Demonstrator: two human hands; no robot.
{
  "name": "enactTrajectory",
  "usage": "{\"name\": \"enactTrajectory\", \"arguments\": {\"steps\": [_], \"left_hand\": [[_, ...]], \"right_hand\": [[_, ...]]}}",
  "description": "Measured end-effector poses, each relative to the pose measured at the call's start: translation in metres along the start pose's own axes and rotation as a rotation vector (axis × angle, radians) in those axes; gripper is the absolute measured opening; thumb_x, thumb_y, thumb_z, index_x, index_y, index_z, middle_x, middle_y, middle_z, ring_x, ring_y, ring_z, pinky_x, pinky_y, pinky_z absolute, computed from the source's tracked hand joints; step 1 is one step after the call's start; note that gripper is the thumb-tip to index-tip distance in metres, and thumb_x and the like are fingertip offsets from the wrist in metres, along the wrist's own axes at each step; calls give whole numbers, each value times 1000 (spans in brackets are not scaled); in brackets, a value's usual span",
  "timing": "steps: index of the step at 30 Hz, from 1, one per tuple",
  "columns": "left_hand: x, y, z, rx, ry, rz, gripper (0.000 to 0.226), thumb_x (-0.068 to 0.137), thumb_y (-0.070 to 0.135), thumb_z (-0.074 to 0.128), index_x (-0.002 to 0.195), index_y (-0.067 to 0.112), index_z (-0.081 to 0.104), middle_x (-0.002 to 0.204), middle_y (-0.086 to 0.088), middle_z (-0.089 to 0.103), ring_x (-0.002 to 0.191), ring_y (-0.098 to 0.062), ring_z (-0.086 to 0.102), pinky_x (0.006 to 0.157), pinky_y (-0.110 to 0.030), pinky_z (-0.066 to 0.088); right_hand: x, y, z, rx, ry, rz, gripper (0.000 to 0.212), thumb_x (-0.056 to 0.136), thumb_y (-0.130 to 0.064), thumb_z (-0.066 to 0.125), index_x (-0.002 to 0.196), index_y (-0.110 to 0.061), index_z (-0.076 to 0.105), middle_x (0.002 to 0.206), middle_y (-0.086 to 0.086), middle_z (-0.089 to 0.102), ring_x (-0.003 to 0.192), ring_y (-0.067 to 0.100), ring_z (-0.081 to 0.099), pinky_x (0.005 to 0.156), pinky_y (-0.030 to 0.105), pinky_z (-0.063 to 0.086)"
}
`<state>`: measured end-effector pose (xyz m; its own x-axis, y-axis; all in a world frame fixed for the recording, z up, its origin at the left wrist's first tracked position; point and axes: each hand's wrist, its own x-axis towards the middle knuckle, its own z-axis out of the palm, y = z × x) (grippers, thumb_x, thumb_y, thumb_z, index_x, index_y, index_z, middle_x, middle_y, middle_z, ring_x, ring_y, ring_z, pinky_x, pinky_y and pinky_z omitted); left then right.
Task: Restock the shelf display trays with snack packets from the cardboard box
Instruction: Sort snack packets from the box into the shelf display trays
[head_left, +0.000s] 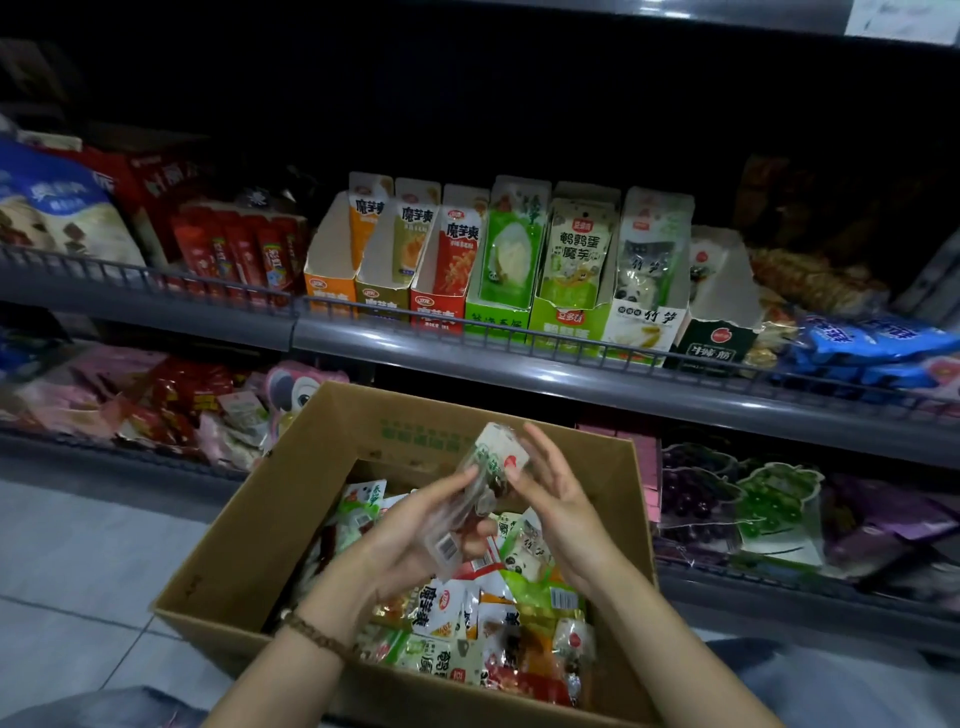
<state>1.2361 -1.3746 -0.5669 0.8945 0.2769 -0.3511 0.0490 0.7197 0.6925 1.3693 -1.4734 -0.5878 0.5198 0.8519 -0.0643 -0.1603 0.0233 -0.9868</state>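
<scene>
An open cardboard box (249, 530) stands on the floor below the shelf, filled with several mixed snack packets (498, 618). Above the box my left hand (410, 525) grips a small stack of clear snack packets (478, 488) with white tops and a barcode at the bottom. My right hand (558, 499) touches the stack's right side with its fingers spread. On the shelf stands a row of display trays: orange (327, 291), olive (379, 299), red (436, 306), green (496, 312), light green (566, 322), white (644, 327) and a dark one (719, 338) that looks nearly empty.
A wire rail (467, 327) runs along the shelf's front edge. Red sausage packs (234, 249) and large bags (57, 208) lie left of the trays, blue packets (872, 343) to the right. The lower shelf holds pink, red, purple and green packets. Grey tiled floor (78, 571) is at left.
</scene>
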Motion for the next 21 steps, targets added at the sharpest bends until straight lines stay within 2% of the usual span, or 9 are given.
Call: {"name": "enactTrajectory", "arguments": {"steps": [2, 5, 7, 9, 12, 14, 16, 19, 21], "left_hand": [[1, 6, -1, -34, -118, -81, 49, 66, 31, 83, 103, 7, 61, 82, -10, 65, 67, -19, 53, 52, -23, 46], [7, 13, 1, 29, -217, -121, 62, 73, 34, 76, 124, 9, 52, 104, -17, 67, 75, -23, 59, 64, -29, 52], [12, 19, 5, 237, -200, -105, 60, 79, 42, 63, 130, 14, 50, 115, -14, 67, 95, -29, 65, 80, -35, 54], [17, 26, 16, 527, -190, -55, 52, 83, 42, 60, 129, 21, 50, 120, -8, 65, 108, -26, 64, 88, -40, 53], [31, 30, 32, 836, -83, 158, 33, 85, 22, 65, 117, 17, 57, 106, -5, 71, 93, -17, 69, 82, -35, 57], [42, 30, 41, 893, -85, 271, 25, 88, 18, 61, 112, 15, 58, 104, -8, 71, 91, -20, 70, 78, -34, 58], [55, 32, 51, 891, -112, 307, 26, 91, 18, 57, 116, 11, 56, 105, -11, 69, 91, -23, 69, 77, -35, 58], [73, 40, 75, 888, -157, 330, 25, 94, 12, 50, 119, 11, 52, 101, -5, 67, 83, -9, 68, 76, -26, 56], [85, 44, 93, 917, -186, 353, 23, 96, 12, 47, 119, 13, 51, 101, -3, 66, 81, -5, 67, 75, -23, 56]], "right_hand": [[4, -8, -8, 45, -83, 49, 60, 78, -24, 69, 132, -32, 46, 123, 0, 61, 101, 10, 62, 84, 24, 50], [9, -21, -15, 62, -119, 47, 51, 77, -18, 74, 124, -15, 54, 107, 11, 70, 83, 20, 69, 66, 25, 58], [11, -30, -21, 69, -32, 22, 45, 73, -17, 74, 115, -14, 59, 98, 12, 72, 75, 21, 70, 60, 27, 57], [15, -37, -29, 19, 69, -34, 36, 71, -17, 73, 106, -16, 62, 91, 9, 73, 73, 19, 70, 61, 28, 57], [21, -47, -41, -89, 184, -138, 27, 78, -10, 72, 103, -15, 64, 85, 2, 73, 74, 14, 68, 66, 25, 56], [23, -60, -47, -130, 210, -183, 29, 82, -7, 68, 110, -9, 63, 86, -1, 71, 72, 7, 66, 66, 19, 54], [24, -76, -61, -166, 170, -193, 34, 84, -5, 65, 117, -12, 59, 90, -5, 69, 72, 0, 65, 63, 14, 51], [26, -103, -91, -189, -1, -113, 56, 80, 1, 67, 128, -21, 50, 102, 0, 69, 86, 11, 70, 71, 26, 58], [29, -120, -110, -224, -26, -102, 62, 77, 6, 67, 130, -21, 48, 107, 5, 66, 88, 16, 70, 73, 32, 59]]}}
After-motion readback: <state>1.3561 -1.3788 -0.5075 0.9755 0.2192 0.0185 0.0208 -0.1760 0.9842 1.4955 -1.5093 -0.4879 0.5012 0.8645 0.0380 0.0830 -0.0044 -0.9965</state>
